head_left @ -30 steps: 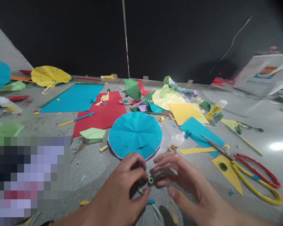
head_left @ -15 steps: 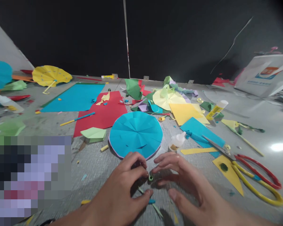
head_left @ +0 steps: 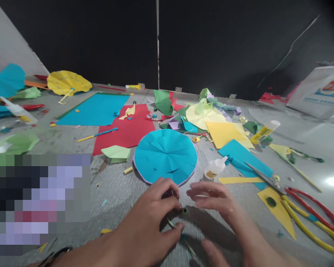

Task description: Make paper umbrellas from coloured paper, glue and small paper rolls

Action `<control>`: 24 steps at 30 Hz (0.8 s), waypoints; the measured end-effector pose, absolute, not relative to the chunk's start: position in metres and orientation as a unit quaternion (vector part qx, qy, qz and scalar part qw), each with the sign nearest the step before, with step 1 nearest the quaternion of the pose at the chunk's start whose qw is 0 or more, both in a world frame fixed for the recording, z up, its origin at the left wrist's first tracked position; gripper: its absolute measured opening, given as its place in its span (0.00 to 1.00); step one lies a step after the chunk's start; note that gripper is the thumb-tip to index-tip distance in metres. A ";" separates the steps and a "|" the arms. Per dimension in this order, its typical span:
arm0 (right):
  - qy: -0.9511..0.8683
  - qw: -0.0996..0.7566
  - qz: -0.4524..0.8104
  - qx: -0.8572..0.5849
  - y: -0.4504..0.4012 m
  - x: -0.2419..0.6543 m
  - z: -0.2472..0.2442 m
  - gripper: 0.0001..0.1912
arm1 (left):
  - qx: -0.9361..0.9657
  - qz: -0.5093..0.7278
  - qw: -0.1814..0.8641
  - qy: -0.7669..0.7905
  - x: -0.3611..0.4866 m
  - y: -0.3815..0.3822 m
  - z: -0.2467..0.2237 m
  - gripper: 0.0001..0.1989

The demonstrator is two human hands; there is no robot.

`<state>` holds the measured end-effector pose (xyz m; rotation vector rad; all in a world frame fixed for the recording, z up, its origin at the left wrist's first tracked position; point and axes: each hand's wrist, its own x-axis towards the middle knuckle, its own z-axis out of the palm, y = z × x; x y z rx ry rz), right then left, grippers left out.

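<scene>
My left hand (head_left: 153, 218) rests low over the grey table, fingers curled and thumb held apart from them. By its fingertips is a small green paper roll (head_left: 184, 210), its round end showing; whether the fingers touch it I cannot tell. A thin green strip (head_left: 170, 223) lies under the thumb. Across from it, my right hand (head_left: 225, 207) is open with nothing in it, fingers stretched towards the roll. Just beyond both hands lies a folded blue paper disc (head_left: 166, 154) with a purple edge. A small white glue bottle (head_left: 215, 167) is beyond the right fingers.
Scissors with red and yellow handles (head_left: 284, 196) lie at right, over blue paper (head_left: 236, 154). Further back are red paper (head_left: 128, 126), a pale yellow disc (head_left: 202, 115), a glue stick (head_left: 265, 131) and scraps. A white bag (head_left: 317, 89) stands at the far right.
The view has shifted, so most things sit further right. My right hand has drawn slightly away from the green roll, with its thumb lower. My left hand has stayed beside the roll.
</scene>
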<state>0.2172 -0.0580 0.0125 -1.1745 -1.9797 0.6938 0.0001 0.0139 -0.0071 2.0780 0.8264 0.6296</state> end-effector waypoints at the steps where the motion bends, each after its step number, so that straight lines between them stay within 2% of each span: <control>1: -0.769 0.359 0.263 -0.458 -0.058 0.217 0.012 0.33 | 0.821 0.248 0.397 0.326 0.000 0.014 -0.007 0.09; 12: -0.804 0.363 0.150 -0.447 -0.044 0.216 -0.004 0.25 | 0.827 0.256 0.385 0.319 -0.001 0.012 -0.007 0.10; 18: -0.817 0.373 0.092 -0.431 -0.044 0.215 0.005 0.20 | 0.825 0.258 0.385 0.323 -0.001 0.011 -0.009 0.09; 24: -0.850 0.296 -0.019 -0.435 -0.047 0.225 0.032 0.16 | 0.828 0.265 0.370 0.328 0.002 0.012 -0.012 0.07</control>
